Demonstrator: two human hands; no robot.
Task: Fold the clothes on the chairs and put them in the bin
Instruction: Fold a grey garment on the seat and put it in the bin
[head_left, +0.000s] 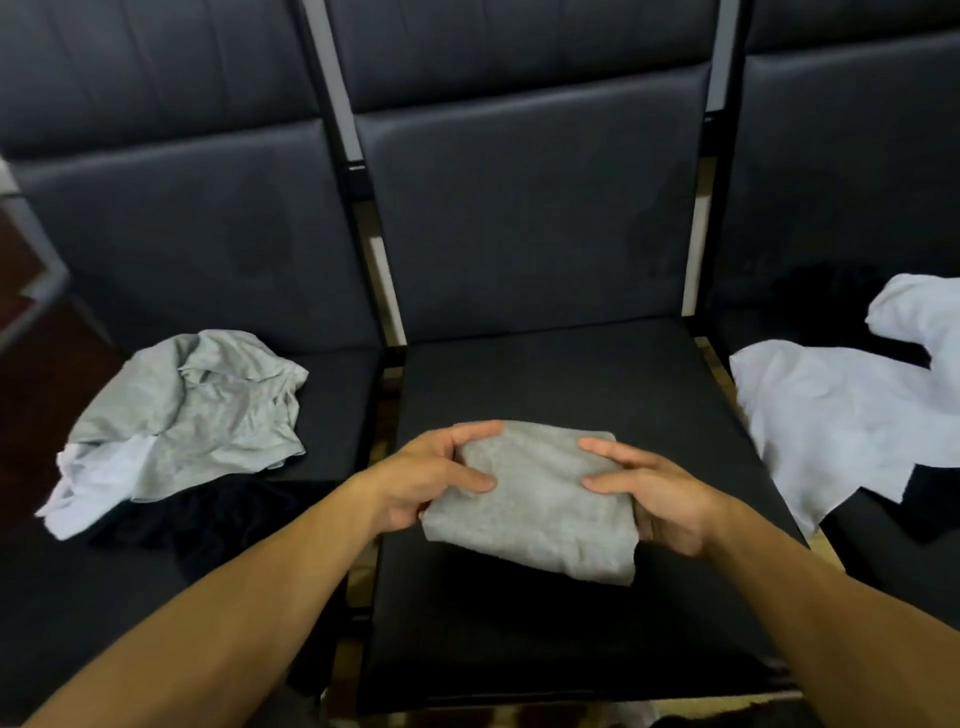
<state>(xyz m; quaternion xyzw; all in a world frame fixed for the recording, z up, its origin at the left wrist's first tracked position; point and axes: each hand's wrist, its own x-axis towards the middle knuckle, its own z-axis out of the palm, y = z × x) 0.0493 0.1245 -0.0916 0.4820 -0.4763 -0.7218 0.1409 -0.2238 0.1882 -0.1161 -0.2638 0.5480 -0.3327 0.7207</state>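
Folded grey garment (535, 499): a compact, roughly square bundle of soft heathered fabric, edges fairly even, one corner drooping toward the viewer. Held just above the front of the middle chair seat (597, 379), between both hands. Left hand (431, 480) gripping its left edge, thumb on top, fingers curled under and over the far corner. Right hand (657, 493) gripping the right edge likewise, thumb and forefinger pressed on the top layer, the other fingers tucked beneath.

On the left chair (182, 249), a crumpled pale grey garment (208, 410), unfolded, lying partly over a white piece (98, 493) and beside a dark cloth (208, 519) near the seat's front. On the right chair (831, 182), a white shirt (831, 415) spread loosely, with dark fabric (831, 296) behind it. Three dark upholstered chairs side by side, metal frame posts (332, 104) between them. Nothing lying between the hands and the middle seat.
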